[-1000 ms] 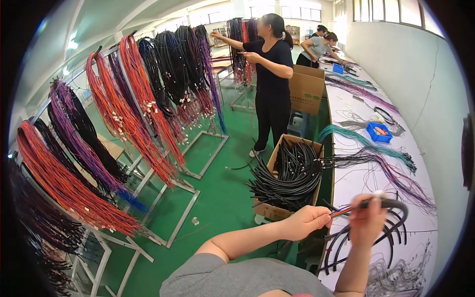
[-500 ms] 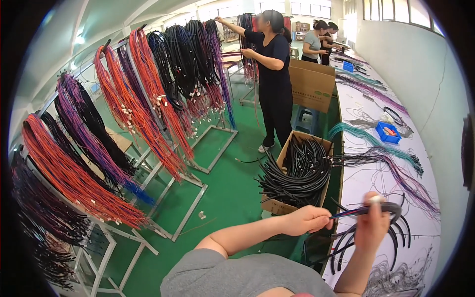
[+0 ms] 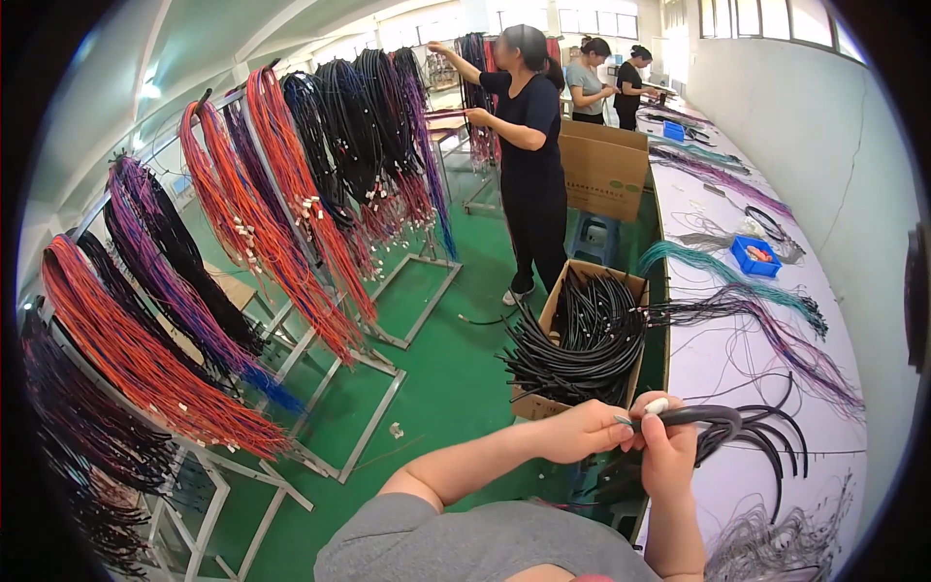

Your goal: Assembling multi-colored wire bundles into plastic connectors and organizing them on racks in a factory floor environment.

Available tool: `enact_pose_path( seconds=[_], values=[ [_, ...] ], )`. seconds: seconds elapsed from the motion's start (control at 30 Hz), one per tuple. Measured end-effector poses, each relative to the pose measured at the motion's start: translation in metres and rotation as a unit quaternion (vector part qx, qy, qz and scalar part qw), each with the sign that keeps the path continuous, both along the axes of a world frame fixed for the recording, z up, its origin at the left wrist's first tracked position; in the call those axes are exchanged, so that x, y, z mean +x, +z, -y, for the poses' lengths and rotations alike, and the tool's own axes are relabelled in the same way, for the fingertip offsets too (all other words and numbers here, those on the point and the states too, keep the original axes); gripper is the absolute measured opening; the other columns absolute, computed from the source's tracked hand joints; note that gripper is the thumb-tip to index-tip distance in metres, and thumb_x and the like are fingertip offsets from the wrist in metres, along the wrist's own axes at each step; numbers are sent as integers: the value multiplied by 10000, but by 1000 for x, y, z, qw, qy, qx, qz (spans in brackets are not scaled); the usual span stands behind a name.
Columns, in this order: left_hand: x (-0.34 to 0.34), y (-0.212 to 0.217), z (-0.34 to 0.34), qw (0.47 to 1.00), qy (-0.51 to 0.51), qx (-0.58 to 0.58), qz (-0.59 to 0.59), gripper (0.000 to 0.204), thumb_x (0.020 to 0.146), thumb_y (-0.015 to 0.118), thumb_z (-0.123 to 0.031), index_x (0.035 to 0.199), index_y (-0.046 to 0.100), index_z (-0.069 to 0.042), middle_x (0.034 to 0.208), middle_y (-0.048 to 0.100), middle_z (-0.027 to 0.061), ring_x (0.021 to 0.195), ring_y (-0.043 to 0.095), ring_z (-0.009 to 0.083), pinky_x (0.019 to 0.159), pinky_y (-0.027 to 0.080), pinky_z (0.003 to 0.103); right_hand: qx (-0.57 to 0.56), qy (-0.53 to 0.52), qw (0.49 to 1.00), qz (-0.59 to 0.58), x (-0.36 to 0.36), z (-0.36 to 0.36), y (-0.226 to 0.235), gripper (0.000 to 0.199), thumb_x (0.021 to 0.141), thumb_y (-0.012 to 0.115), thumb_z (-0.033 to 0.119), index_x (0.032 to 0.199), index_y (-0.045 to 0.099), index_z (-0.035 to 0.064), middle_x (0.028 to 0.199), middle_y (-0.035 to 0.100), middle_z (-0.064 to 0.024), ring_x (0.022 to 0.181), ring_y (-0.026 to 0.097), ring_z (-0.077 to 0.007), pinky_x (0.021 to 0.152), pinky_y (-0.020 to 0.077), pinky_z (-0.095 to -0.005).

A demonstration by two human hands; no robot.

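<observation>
My left hand (image 3: 590, 432) is closed, pinching the end of a thin wire bundle (image 3: 626, 421) right beside my right hand. My right hand (image 3: 667, 456) grips a black tube (image 3: 716, 419) near its end; the tube curves away to the right over the white table. A small white piece (image 3: 658, 405) shows at a fingertip of my right hand; whether it is a finger cover or a part, I cannot tell. More black tubes (image 3: 782, 444) lie on the table beyond that hand.
A cardboard box (image 3: 538, 405) full of black tubes (image 3: 592, 335) stands left of the white table (image 3: 722, 349). Coloured wire bundles and a blue bin (image 3: 754, 257) lie along the table. Racks hung with red wires (image 3: 155, 349) fill the left. A co-worker (image 3: 531, 145) stands ahead.
My hands have come together; the wire stretch seen between my left hand and the tube is now short. My right hand has moved left and lower with the tube.
</observation>
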State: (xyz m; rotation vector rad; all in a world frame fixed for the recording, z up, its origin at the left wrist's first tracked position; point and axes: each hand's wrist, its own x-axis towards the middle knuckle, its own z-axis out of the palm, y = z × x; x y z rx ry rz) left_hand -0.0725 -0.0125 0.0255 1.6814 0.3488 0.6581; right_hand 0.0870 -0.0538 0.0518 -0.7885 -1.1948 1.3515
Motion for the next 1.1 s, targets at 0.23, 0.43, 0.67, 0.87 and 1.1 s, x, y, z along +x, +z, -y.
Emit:
enact_pose_path(
  seconds=[0.23, 0.43, 0.67, 0.87, 1.1],
  values=[
    [-3, -2, 8, 936, 127, -314, 102, 356, 843, 406, -367, 773, 546, -47, 533, 414, -34, 423, 319, 42, 380, 224, 192, 155, -9, 967, 201, -22, -5, -29, 347, 722, 504, 14, 1063, 441, -10, 1144, 412, -111, 994, 421, -163, 822, 351, -267],
    [-69, 8, 4, 942, 172, -242, 159, 345, 844, 409, -327, 664, 421, -33, 463, 310, -39, 359, 242, 44, 347, 192, 202, -118, 85, 833, -534, 5, -3, -51, 315, 861, 378, 236, 1006, 484, -23, 1073, 492, -186, 1041, 442, -310, 940, 283, -447],
    [-74, 0, 7, 928, 203, -297, 102, 410, 852, 394, -357, 775, 535, 20, 467, 275, -64, 393, 220, 35, 373, 180, 195, -128, 46, 868, -477, -25, -11, -31, 214, 855, 417, 243, 969, 479, 73, 984, 529, -90, 743, 516, -144, 653, 415, -258],
    [-64, 19, 23, 910, 117, -374, 133, 631, 852, 186, -495, 883, 528, 35, 474, 247, -70, 410, 170, 45, 397, 156, 191, -70, -26, 969, -234, -46, -9, -17, 155, 829, 467, 140, 884, 517, 4, 862, 564, -109, 594, 505, -89, 514, 399, -191],
    [-76, 22, 32, 939, 141, -312, 42, 386, 876, 350, -310, 918, 541, 23, 495, 299, -67, 423, 215, 27, 384, 177, 182, 8, -55, 910, -412, -13, -12, -11, 182, 856, 421, 169, 923, 486, 13, 911, 540, -121, 582, 486, -101, 501, 402, -180]
  ],
)
